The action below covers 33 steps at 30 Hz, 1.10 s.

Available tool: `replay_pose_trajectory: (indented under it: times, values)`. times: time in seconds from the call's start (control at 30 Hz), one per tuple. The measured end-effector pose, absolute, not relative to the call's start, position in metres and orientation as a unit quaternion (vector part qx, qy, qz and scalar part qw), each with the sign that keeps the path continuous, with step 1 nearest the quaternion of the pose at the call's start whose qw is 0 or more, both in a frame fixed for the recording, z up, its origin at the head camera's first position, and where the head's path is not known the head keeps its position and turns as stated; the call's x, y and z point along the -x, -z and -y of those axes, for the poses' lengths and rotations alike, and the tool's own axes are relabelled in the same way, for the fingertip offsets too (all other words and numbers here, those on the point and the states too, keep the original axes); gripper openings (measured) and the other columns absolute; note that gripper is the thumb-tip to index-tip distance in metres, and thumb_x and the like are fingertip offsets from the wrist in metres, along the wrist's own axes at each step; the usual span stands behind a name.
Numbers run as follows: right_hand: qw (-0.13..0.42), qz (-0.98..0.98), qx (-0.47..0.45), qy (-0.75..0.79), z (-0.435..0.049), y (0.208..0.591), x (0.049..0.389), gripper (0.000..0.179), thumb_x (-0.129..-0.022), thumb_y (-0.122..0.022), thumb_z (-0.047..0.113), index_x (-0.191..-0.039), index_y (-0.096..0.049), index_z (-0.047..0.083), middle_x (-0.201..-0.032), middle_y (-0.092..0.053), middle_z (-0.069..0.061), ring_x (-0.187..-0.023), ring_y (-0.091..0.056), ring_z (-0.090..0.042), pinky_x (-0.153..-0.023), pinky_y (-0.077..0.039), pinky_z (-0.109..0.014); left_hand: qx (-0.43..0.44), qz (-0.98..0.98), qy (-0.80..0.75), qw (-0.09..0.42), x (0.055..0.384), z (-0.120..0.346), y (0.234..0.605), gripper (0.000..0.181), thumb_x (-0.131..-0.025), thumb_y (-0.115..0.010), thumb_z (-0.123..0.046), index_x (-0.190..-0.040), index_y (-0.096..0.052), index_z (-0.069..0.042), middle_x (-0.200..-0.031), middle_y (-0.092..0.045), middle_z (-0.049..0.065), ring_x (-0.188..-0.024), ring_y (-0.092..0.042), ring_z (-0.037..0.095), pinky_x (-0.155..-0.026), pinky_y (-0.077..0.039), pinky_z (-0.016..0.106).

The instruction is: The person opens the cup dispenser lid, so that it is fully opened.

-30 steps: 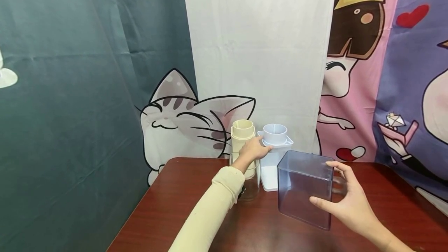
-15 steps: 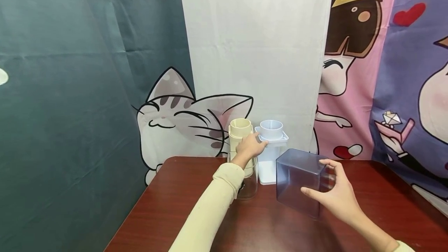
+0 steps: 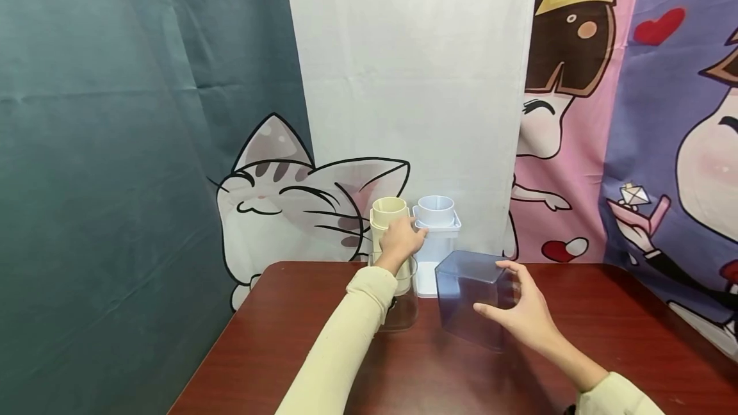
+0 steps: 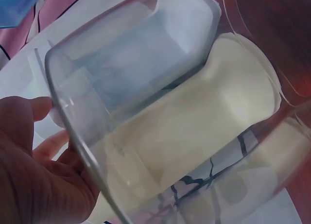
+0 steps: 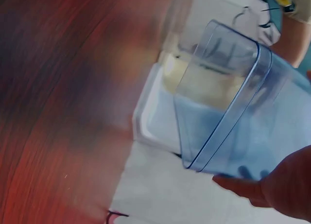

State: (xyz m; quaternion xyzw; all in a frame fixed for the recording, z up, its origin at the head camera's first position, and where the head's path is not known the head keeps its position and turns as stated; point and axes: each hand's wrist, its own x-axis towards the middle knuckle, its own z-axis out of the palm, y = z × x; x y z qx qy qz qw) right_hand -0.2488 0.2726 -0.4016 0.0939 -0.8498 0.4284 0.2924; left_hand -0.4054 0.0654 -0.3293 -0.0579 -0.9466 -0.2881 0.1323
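Note:
My left hand (image 3: 400,239) reaches over the cream stand (image 3: 389,211) and grips the top left corner of the light blue stand (image 3: 436,235). Both stands have a round collar on top. My right hand (image 3: 521,309) holds a see-through bluish square container (image 3: 469,293) by its right side, thumb in front and fingers at the upper edge. It is tilted, just in front and to the right of the light blue stand. A clear container (image 4: 160,122) stands in front of the cream stand, close to my left wrist; my forearm hides part of it.
Everything stands on a reddish-brown wooden table (image 3: 277,338). Behind its back edge hangs a cloth backdrop (image 3: 403,82) with cartoon figures.
My right hand has brought the bluish container left and closer to the light blue stand. My left hand keeps its hold; the light blue stand now sits nearer the cream one. The view has shifted slightly.

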Motion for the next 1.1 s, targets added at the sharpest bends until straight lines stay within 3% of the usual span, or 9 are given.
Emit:
replay_pose_trajectory:
  times: [0.13, 0.27, 0.5, 0.63, 0.73, 0.87, 0.97, 1.1]
  values:
    - [0.28, 0.855, -0.123, -0.418, -0.277, 0.412, 0.266, 0.085, -0.066, -0.093, 0.025, -0.135, -0.046, 0.015, -0.129, -0.053, -0.011, -0.109, -0.056, -0.029, -0.084, -0.047, -0.027, 0.069, 0.946, 0.281, 0.146, 0.405, -0.062, 0.328, 0.043, -0.092, -0.062, -0.045, -0.131, -0.065, -0.027, -0.128, -0.066, 0.004, -0.11, -0.064, 0.031, -0.082, -0.051, 0.049]
    - [0.273, 0.855, -0.139, -0.418, -0.278, 0.421, 0.282, 0.083, -0.067, -0.093, 0.025, -0.136, -0.047, 0.016, -0.123, -0.057, -0.007, -0.105, -0.056, -0.017, -0.085, -0.046, -0.022, 0.093, 0.94, 0.282, 0.167, 0.397, -0.054, 0.322, 0.043, -0.09, -0.06, -0.042, -0.129, -0.065, -0.025, -0.124, -0.068, 0.003, -0.109, -0.064, 0.031, -0.086, -0.049, 0.05]
    - [0.26, 0.846, -0.164, -0.436, -0.275, 0.429, 0.298, 0.082, -0.067, -0.092, 0.013, -0.136, -0.047, 0.011, -0.117, -0.06, -0.01, -0.097, -0.057, -0.006, -0.081, -0.051, -0.026, 0.133, 0.915, 0.331, 0.186, 0.366, -0.03, 0.314, 0.046, -0.088, -0.06, -0.044, -0.133, -0.062, -0.032, -0.081, -0.067, -0.017, -0.092, -0.066, 0.017, -0.076, -0.05, 0.045]
    - [0.249, 0.835, -0.186, -0.453, -0.271, 0.429, 0.301, 0.081, -0.067, -0.091, 0.008, -0.135, -0.047, 0.007, -0.114, -0.06, -0.016, -0.094, -0.063, -0.016, -0.072, -0.053, -0.026, 0.146, 0.904, 0.347, 0.204, 0.342, -0.015, 0.319, 0.045, -0.088, -0.064, -0.044, -0.132, -0.063, -0.034, -0.08, -0.067, -0.023, -0.085, -0.065, 0.011, -0.065, -0.049, 0.036]
    - [0.238, 0.837, -0.194, -0.452, -0.273, 0.432, 0.305, 0.082, -0.069, -0.09, 0.011, -0.138, -0.045, 0.009, -0.12, -0.059, -0.019, -0.1, -0.064, -0.03, -0.074, -0.054, -0.027, 0.161, 0.897, 0.354, 0.211, 0.322, -0.007, 0.324, 0.045, -0.089, -0.064, -0.043, -0.132, -0.062, -0.034, -0.085, -0.066, -0.023, -0.076, -0.062, 0.007, -0.06, -0.046, 0.032]
    - [0.229, 0.843, -0.197, -0.445, -0.279, 0.44, 0.312, 0.091, -0.071, -0.09, 0.017, -0.145, -0.038, 0.012, -0.131, -0.053, -0.024, -0.111, -0.059, -0.045, -0.085, -0.054, -0.047, 0.186, 0.882, 0.378, 0.209, 0.298, 0.0, 0.33, 0.042, -0.089, -0.064, -0.041, -0.131, -0.063, -0.034, -0.087, -0.065, -0.024, -0.064, -0.057, -0.001, -0.056, -0.044, 0.03]
    - [0.223, 0.841, -0.204, -0.449, -0.282, 0.444, 0.315, 0.096, -0.072, -0.089, 0.017, -0.15, -0.031, 0.012, -0.137, -0.047, -0.031, -0.117, -0.053, -0.053, -0.089, -0.047, -0.063, 0.201, 0.873, 0.396, 0.201, 0.285, 0.003, 0.336, 0.04, -0.09, -0.065, -0.039, -0.129, -0.064, -0.033, -0.086, -0.065, -0.024, -0.064, -0.056, -0.005, -0.054, -0.044, 0.027]
    - [0.207, 0.832, -0.22, -0.466, -0.283, 0.447, 0.319, 0.099, -0.074, -0.088, 0.015, -0.152, -0.028, 0.012, -0.142, -0.041, -0.035, -0.123, -0.048, -0.055, -0.09, -0.045, -0.065, 0.211, 0.868, 0.411, 0.182, 0.275, 0.007, 0.346, 0.038, -0.089, -0.066, -0.034, -0.128, -0.066, -0.032, -0.085, -0.065, -0.023, -0.064, -0.056, -0.004, -0.053, -0.043, 0.026]
